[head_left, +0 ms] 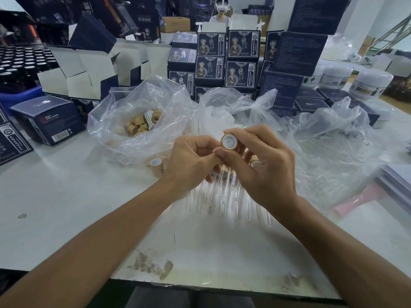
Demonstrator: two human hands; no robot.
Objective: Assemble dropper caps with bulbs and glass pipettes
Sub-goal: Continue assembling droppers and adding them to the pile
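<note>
- Head view: a dropper cap point(229, 142) sits near the middle of the frame, raised above the table point(66, 207). It is a short tan, wood-look ring with a white inner lining, its open end turned toward the camera.
- The right hand point(260, 170) has its grip closed on the cap, with fingers curled over the top and the thumb point(226, 155) pressing from below.
- The left hand point(189, 161) meets it from 9 o'clock, fingers curled in and the thumb tip touching the right thumb just under the cap. Whether it holds anything of its own cannot be told.
- Below the hands, toward 6 o'clock, a row of clear glass pipettes point(222, 196) fans out on the table, their thin tips pointing at the camera.
- At 10 o'clock from the hands an open clear plastic bag point(138, 121) holds a heap of more tan caps point(138, 127); one loose cap point(155, 163) lies at its near edge, white lining up.
- At 12 o'clock a second bag point(222, 112) holds white pieces, too blurred to name.
- At 3 o'clock a crumpled third bag point(333, 141) spreads over the table.
- Dark blue printed cartons point(240, 58) are stacked behind the bags, and white jars point(371, 83) stand at 2 o'clock.
</note>
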